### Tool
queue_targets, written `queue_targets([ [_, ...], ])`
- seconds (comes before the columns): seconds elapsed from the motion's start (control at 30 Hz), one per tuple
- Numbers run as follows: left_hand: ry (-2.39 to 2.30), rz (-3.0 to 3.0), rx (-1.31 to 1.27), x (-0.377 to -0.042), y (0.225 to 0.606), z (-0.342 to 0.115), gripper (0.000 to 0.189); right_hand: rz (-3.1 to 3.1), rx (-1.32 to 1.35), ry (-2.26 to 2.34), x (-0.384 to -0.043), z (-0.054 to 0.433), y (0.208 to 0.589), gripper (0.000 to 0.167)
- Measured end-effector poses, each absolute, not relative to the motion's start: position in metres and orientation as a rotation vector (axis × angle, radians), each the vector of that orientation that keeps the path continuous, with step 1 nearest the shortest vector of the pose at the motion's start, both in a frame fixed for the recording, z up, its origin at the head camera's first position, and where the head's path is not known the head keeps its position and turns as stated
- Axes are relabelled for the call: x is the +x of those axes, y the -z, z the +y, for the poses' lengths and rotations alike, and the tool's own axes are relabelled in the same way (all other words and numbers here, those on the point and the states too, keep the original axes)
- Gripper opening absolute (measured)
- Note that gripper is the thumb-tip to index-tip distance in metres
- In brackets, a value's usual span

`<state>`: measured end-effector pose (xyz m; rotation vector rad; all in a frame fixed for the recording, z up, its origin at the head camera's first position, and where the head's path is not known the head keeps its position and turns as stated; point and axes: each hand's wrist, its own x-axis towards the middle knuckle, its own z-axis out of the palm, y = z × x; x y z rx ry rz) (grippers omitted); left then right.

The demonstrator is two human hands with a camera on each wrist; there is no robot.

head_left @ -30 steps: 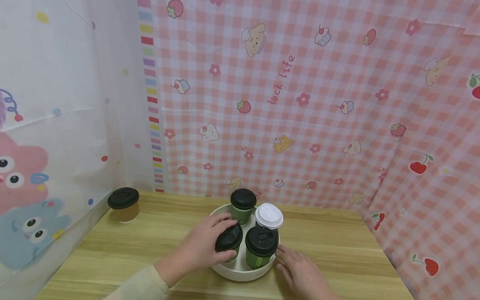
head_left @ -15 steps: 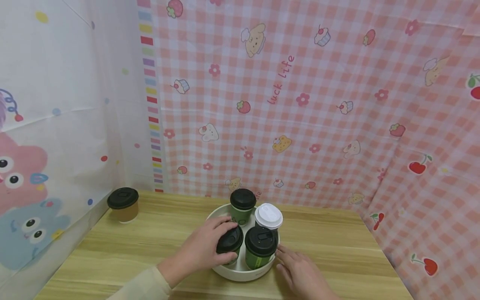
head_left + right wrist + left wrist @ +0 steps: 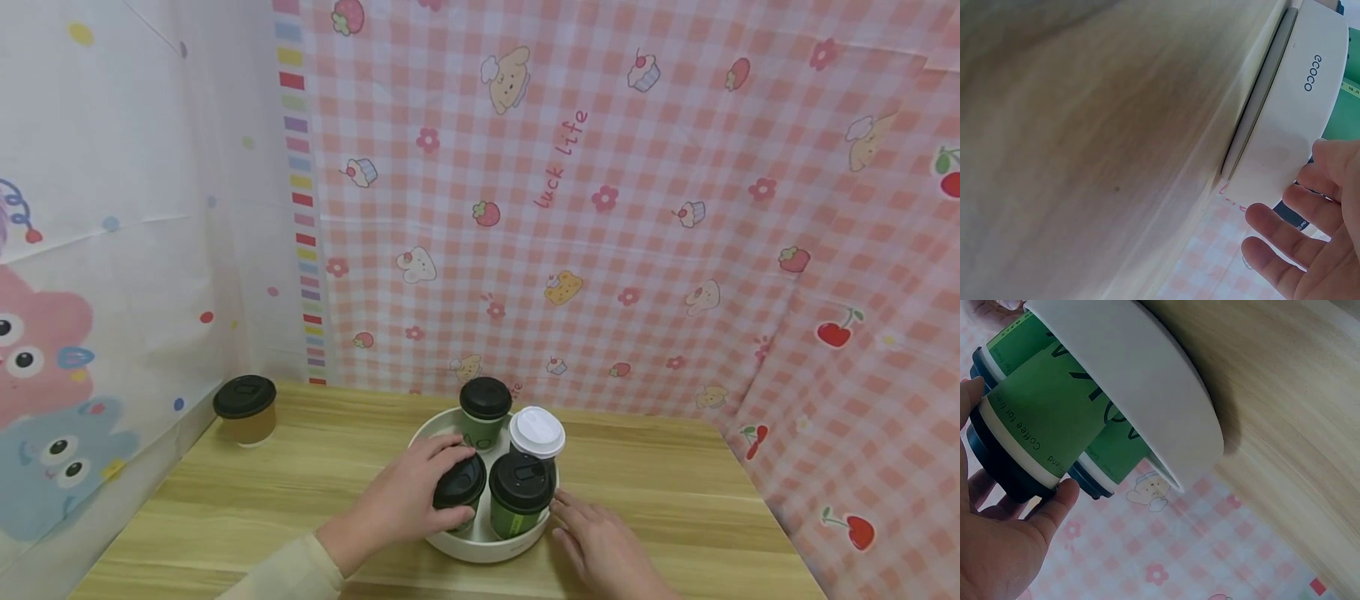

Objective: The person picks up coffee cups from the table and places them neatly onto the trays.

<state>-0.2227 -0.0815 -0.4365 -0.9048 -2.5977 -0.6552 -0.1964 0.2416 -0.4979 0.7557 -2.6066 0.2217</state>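
My left hand [image 3: 408,492] grips a green paper coffee cup [image 3: 1054,412] by its black lid [image 3: 460,479], thumb on one side and fingers on the other. The cup stands in a round white tray [image 3: 480,551] at the front of the table. Also in the tray are a front black-lidded cup [image 3: 517,508], a rear black-lidded cup [image 3: 482,432] and a white-lidded cup [image 3: 538,430]. My right hand [image 3: 600,542] lies against the tray's right side, fingers extended and touching its wall. The right wrist view shows "ecoco" printed on that wall [image 3: 1285,112].
A brown paper cup [image 3: 251,423] with a black lid stands at the table's back left, near the white patterned curtain [image 3: 150,275]. A pink checked cloth [image 3: 525,250] hangs behind and to the right of the wooden table [image 3: 660,475].
My left hand and the cup it grips have shifted very slightly to the right. The right hand has stayed against the tray, and the other cups stand as before.
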Motion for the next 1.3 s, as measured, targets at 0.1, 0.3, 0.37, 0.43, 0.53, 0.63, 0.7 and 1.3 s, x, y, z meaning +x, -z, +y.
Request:
queue_targets([
  [0.1,0.659,-2.602,-0.903,-0.223,0.4383,-0.081,0.069,-2.595,0.759,-0.221,-0.1962,0.2416,0.4981,0.035],
  [0.3,0.678,-2.62,-0.891,-0.2238,0.4413,-0.0803,0.07,-2.596,0.75,-0.215,-0.197,0.2423,0.5003,0.035],
  [0.37,0.684,-2.63,-0.888,-0.224,0.442,-0.0807,0.07,-2.599,0.748,-0.216,-0.1972,0.2423,0.5007,0.035],
  [0.43,0.683,-2.638,-0.885,-0.2244,0.443,-0.0809,0.071,-2.603,0.745,-0.22,-0.1973,0.242,0.5007,0.035],
  [0.53,0.68,-2.646,-0.882,-0.2248,0.4441,-0.0808,0.071,-2.614,0.737,-0.229,-0.1968,0.2416,0.5002,0.035],
  [0.63,0.689,-2.659,-0.88,-0.2251,0.4449,-0.0805,0.071,-2.625,0.729,-0.239,-0.1965,0.2412,0.4998,0.035],
  [0.7,0.697,-2.668,-0.88,-0.2252,0.4451,-0.0803,0.07,-2.629,0.726,-0.242,-0.1961,0.241,0.4993,0.035],
  [1.3,0.708,-2.672,-0.88,-0.2231,0.4454,-0.0762,0.069,-2.624,0.727,-0.232,-0.1973,0.2413,0.5014,0.035],
])
